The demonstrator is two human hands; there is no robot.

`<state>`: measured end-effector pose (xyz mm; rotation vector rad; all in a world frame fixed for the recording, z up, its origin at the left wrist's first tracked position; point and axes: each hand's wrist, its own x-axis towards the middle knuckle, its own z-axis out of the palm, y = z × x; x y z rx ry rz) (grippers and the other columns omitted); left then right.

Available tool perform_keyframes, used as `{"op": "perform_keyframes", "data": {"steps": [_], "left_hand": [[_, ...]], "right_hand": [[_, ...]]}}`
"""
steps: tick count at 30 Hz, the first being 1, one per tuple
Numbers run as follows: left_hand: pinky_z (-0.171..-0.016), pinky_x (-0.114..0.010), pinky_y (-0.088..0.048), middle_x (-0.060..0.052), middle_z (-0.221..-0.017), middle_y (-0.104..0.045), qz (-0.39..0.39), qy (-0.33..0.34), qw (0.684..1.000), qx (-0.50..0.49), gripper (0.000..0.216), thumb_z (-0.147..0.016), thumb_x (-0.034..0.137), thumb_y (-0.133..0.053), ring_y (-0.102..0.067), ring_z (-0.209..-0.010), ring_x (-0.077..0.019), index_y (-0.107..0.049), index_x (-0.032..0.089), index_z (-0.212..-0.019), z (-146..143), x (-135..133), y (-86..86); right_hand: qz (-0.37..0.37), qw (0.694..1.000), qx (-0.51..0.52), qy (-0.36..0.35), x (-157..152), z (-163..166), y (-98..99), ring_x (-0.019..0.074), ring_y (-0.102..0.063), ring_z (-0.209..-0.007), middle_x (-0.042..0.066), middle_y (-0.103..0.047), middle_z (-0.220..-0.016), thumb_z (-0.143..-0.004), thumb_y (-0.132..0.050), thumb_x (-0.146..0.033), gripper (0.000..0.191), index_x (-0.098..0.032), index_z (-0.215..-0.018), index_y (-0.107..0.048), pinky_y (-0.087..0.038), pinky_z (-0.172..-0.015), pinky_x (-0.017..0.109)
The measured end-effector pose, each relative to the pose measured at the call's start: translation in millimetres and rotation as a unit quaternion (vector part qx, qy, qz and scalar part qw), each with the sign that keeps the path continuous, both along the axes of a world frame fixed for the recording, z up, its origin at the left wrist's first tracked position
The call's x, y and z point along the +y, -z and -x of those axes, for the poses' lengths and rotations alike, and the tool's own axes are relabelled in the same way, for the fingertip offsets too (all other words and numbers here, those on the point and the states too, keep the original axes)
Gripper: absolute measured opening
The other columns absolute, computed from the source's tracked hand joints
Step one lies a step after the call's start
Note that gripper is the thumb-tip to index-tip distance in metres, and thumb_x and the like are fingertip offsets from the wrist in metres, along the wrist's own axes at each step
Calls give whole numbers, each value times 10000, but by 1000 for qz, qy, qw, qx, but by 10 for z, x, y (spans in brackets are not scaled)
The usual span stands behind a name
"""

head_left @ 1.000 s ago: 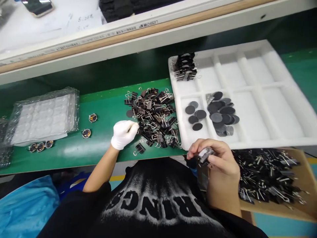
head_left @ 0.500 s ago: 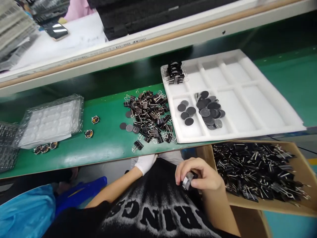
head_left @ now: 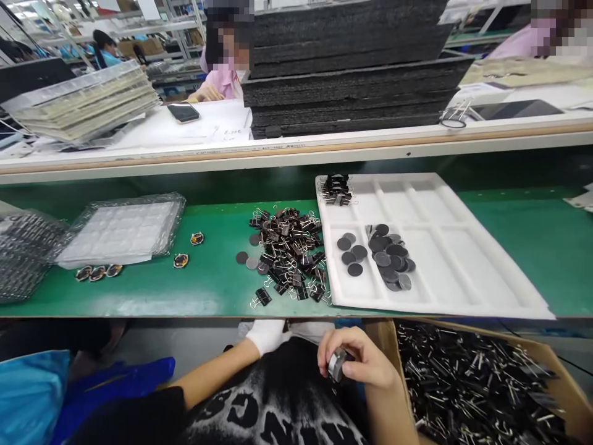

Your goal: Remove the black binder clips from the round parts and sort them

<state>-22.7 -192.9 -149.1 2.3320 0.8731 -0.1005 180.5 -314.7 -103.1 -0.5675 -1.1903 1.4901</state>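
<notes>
In my bare right hand point(head_left: 364, 358), thumb and fingers are closed around a thick round piece with a shiny metal edge point(head_left: 336, 364), in front of my shirt. My left hand point(head_left: 267, 337), in a white glove, rests low by my lap below the table edge; its fingers are hidden. Above both hands, a heap of black binder clips point(head_left: 291, 247) lies on the green table with a few dark discs point(head_left: 241, 258) at its left side. The white foam tray point(head_left: 482, 300) holds more dark discs point(head_left: 395, 254) and a row of binder clips point(head_left: 338, 190).
At my right, a cardboard box point(head_left: 537, 352) is full of binder clips. Clear plastic trays point(head_left: 125, 228) and several small round metal-rimmed parts point(head_left: 181, 261) lie at the left. Behind a raised shelf edge point(head_left: 296, 154) stand black foam sheets point(head_left: 343, 93); a co-worker point(head_left: 222, 83) is beyond.
The camera view has tilted up, so more of the shelf and room behind shows. My right hand still holds the round piece and my left hand stays low.
</notes>
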Motion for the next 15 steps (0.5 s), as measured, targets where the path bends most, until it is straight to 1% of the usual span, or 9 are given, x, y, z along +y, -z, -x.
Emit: {"op": "perform_keyframes", "data": {"steps": [2,4,6,7,8,10,12,14,15], "left_hand": [[-714,-332,-564,-53,-861,-727,34,-19,999,30,202,-882,367,-687,-696,-802,-223,-736,182,-948,325,-28,-63],[-616,-277,-517,-12,-725,-691,122,-19,992,32,238,-860,410,-668,-657,-683,-186,-742,187,-896,639,-46,-230],[-607,-248,-496,3,-772,-704,243,-25,969,-34,288,-829,422,-671,-633,-681,-157,-740,195,-992,838,-57,-477],[-630,-246,-501,-1,-842,-720,273,-38,958,-83,337,-812,421,-687,-634,-713,-152,-727,200,-1063,873,-57,-610],[-667,-253,-511,-12,-918,-729,260,-57,954,-135,397,-794,427,-716,-640,-754,-156,-710,205,-1123,864,-51,-736],[-746,-283,-520,-26,-975,-726,109,-79,970,-204,475,-783,464,-765,-651,-805,-171,-687,222,-1184,738,-11,-942],[-765,-313,-502,-20,-876,-699,-99,-59,975,-190,441,-841,480,-741,-645,-770,-181,-683,242,-1208,548,69,-1074],[-743,-327,-481,-13,-808,-660,-229,-6,963,-141,397,-924,426,-653,-631,-736,-191,-651,259,-1284,392,180,-1150],[-728,-324,-474,-13,-823,-656,-241,17,962,-128,440,-937,390,-628,-628,-742,-194,-602,266,-1359,347,241,-1176]], "right_hand": [[15,1000,9,20,-28,1,25,178,-680,-717,82,-722,-926,-868,-754,-419,245,-216,-1004,-760,-554,-622,281],[52,997,14,47,-22,30,21,178,-659,-764,80,-681,-962,-888,-740,-412,230,-223,-1017,-760,-568,-641,284],[103,993,15,57,29,90,-12,175,-635,-778,76,-640,-968,-892,-746,-404,225,-217,-1017,-764,-580,-647,289],[124,991,15,48,72,128,-37,178,-631,-786,80,-632,-980,-885,-756,-410,234,-213,-1013,-767,-585,-644,293],[139,990,15,31,125,170,-65,187,-639,-814,93,-636,-1024,-878,-768,-417,248,-213,-1020,-769,-590,-649,300],[149,989,14,-11,259,249,-124,224,-670,-913,130,-639,-1190,-866,-784,-439,284,-227,-1055,-773,-605,-699,336],[145,989,-7,-29,411,297,-184,248,-686,-968,133,-642,-1259,-859,-793,-457,297,-237,-1058,-776,-603,-782,379],[125,990,-59,-4,557,292,-244,222,-685,-910,97,-690,-1126,-874,-784,-449,261,-238,-1027,-779,-578,-827,365],[108,990,-91,18,619,268,-276,208,-675,-880,77,-704,-1036,-883,-777,-438,237,-237,-1009,-780,-563,-830,345]]}}
